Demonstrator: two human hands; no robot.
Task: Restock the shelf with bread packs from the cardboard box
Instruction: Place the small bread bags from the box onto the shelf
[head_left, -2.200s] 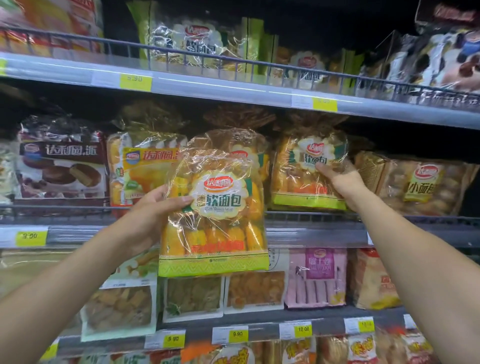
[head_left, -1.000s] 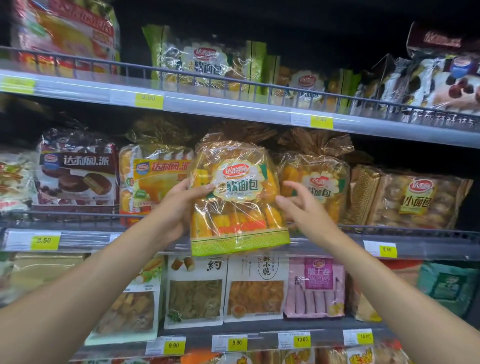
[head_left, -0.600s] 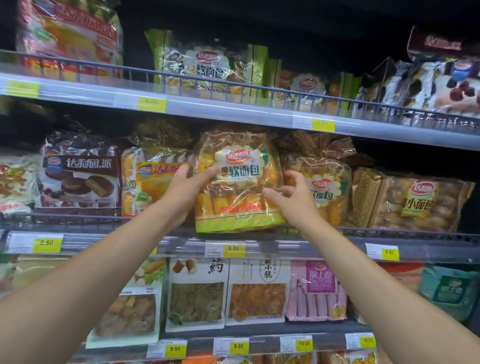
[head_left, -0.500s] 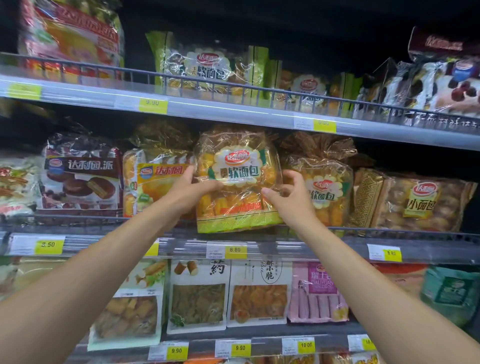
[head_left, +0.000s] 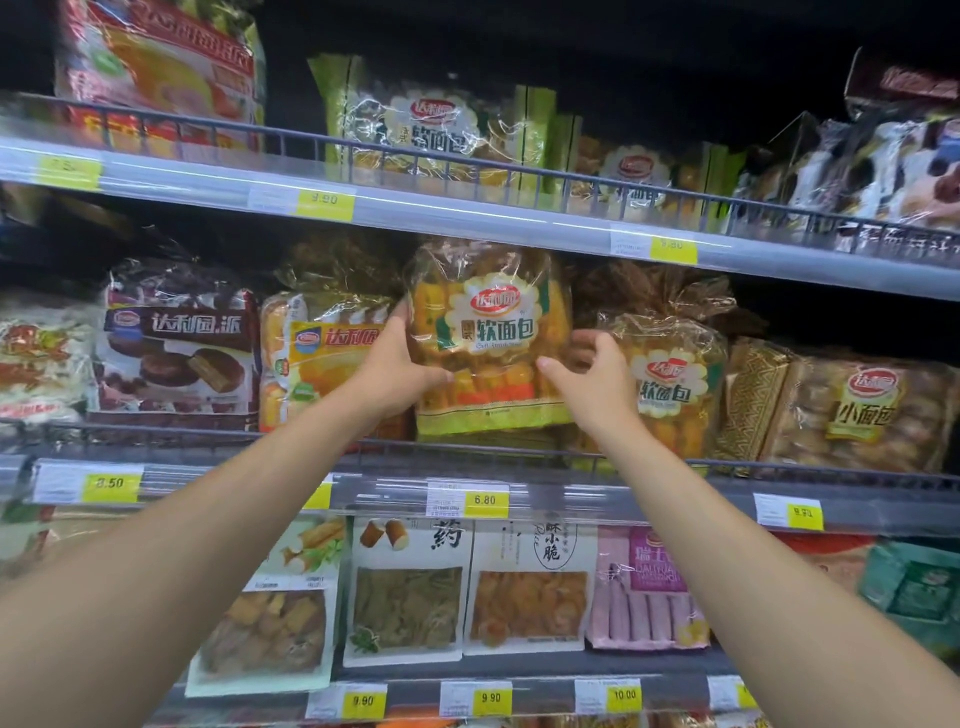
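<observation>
A clear bread pack (head_left: 493, 338) with yellow rolls and a red-and-white label stands upright on the middle shelf (head_left: 571, 488), just behind its wire rail. My left hand (head_left: 400, 364) grips the pack's left side, thumb across the lower front. My right hand (head_left: 592, 374) holds its right edge, thumb on the front and fingers curled beside it. A second pack of the same bread (head_left: 670, 379) stands right next to it on the right, a little further back. The cardboard box is not in view.
Left of the held pack stand an orange cake pack (head_left: 322, 358) and a dark chocolate pie pack (head_left: 176, 338). Small-bread packs (head_left: 857, 405) fill the right. The upper shelf (head_left: 467, 213) hangs close above the pack's top. Flat snack packs hang below.
Both hands have pushed the bread pack up and back onto the middle shelf; it now stands behind the rail. The right hand came off the neighbouring pack and took the pack's right edge.
</observation>
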